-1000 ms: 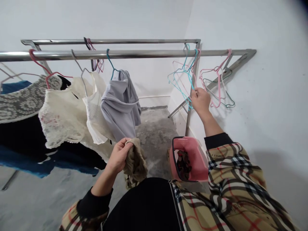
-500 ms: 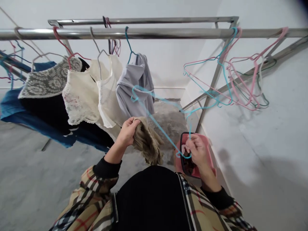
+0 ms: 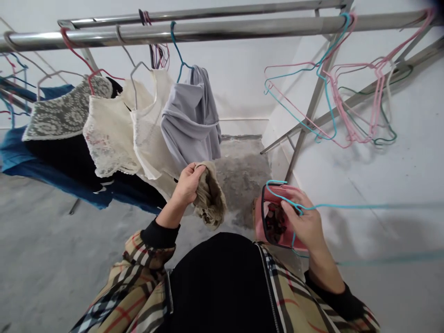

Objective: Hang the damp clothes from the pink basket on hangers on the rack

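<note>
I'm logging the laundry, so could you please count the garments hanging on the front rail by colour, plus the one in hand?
Grey lace: 1
Cream: 2
Plain grey: 1
Tan, in the left hand: 1
Total: 5

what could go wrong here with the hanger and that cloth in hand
The right hand holds the teal hanger only near its hook, with the frame sticking out sideways; it might snag the empty hangers on the rail. The left hand pinches the bunched tan garment by one edge, so it could slip to the concrete floor or miss the pink basket.
</note>
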Demonstrator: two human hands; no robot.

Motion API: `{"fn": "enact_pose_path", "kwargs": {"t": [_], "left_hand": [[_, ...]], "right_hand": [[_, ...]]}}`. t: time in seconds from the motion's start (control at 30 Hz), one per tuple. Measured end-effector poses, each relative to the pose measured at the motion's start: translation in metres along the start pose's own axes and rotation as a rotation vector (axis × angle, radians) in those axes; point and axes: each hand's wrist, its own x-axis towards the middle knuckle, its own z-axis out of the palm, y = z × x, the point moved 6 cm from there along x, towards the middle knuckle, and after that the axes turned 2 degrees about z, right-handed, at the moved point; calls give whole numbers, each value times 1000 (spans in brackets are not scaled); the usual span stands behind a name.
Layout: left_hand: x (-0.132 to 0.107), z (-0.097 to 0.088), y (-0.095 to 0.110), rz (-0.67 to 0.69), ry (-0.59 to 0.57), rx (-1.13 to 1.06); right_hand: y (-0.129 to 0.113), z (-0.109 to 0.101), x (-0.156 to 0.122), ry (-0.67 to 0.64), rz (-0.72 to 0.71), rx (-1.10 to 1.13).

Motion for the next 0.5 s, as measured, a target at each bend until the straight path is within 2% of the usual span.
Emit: {"fn": "enact_pose_path", "kwargs": {"t": [0.07,0.13,0.2,0.37,0.43,0.5], "left_hand": [[-1,0,-1,-4,11,3],[-3,-1,-1,-6,18,1],[-4,-2,-1,-2,20,-4],[-5,-5,-1,6,42,0],[-4,-7,-1,3,50,1],[-4,-8,-2,2,52,3]], "right_hand": [[-3,-4,2,107,17,-9],[-5,0,2,82,42,-30],[-6,12,-2,-101,73,-37],[-9,54,-33,-785,169,141],[-8,67,-47,-951,249,228],[-8,77,-54,-1011,294,270]]}}
